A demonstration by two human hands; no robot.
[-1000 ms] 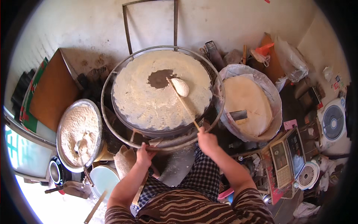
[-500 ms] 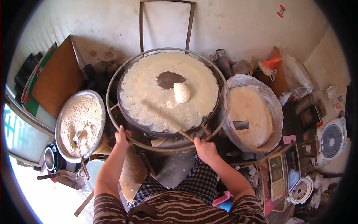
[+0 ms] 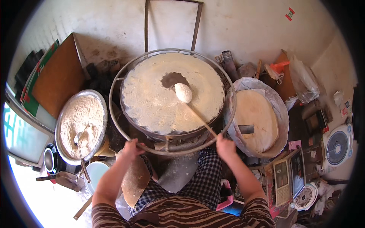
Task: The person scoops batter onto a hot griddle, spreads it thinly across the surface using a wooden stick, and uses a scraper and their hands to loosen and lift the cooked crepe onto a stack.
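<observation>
In front of me is a round griddle (image 3: pixel 128 121) coated with a thin pale layer of batter (image 3: pixel 144 81), with a bare dark patch near its middle. A white lump of dough (image 3: pixel 183 93) sits beside that patch. My right hand (image 3: pixel 226 147) is closed on the handle of a wooden spreader (image 3: pixel 201 119); its far end reaches the lump's lower edge. My left hand (image 3: pixel 131 149) is wrapped round the near left part of the metal ring (image 3: pixel 173 153) that circles the griddle.
Left of the griddle, a metal basin (image 3: pixel 103 114) holds wet dough and a ladle (image 3: pixel 80 150). On the right, a plastic-lined basket (image 3: pixel 283 127) holds a stack of thin round flatbreads (image 3: pixel 256 110) with a flat scraper (image 3: pixel 246 129) on top. Fans and a scale (image 3: pixel 282 182) stand lower right.
The spreader has swung from lying across the near left of the griddle to pointing at the lump. My right hand moved right; my left hand moved along the ring toward me and closed on it.
</observation>
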